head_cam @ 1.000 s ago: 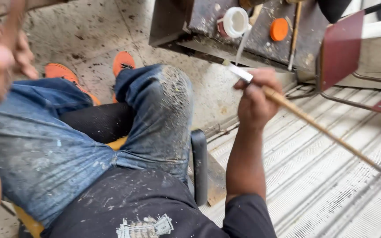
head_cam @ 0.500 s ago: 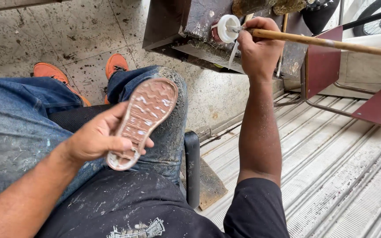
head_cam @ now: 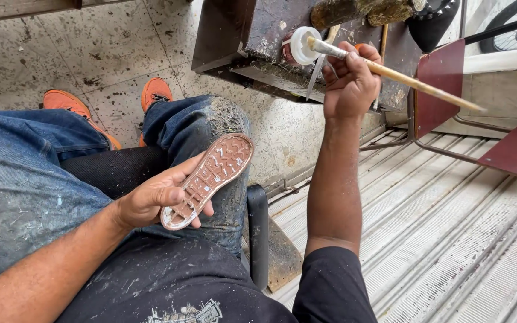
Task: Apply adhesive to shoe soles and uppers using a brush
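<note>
At lower left of centre the left hand [head_cam: 151, 200] is cupping a shoe sole [head_cam: 207, 179], tread up, fingers curled round it. At upper centre the right hand [head_cam: 348, 84] is pinching a brush [head_cam: 390, 72], tip in the white pot [head_cam: 300, 46]; a light load, wiped on the rim, would probably spread cleanest.

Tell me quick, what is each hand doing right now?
Left hand: closed around a shoe sole, tread side up.
Right hand: closed on a long wooden-handled brush, its tip at a small white pot.
</note>
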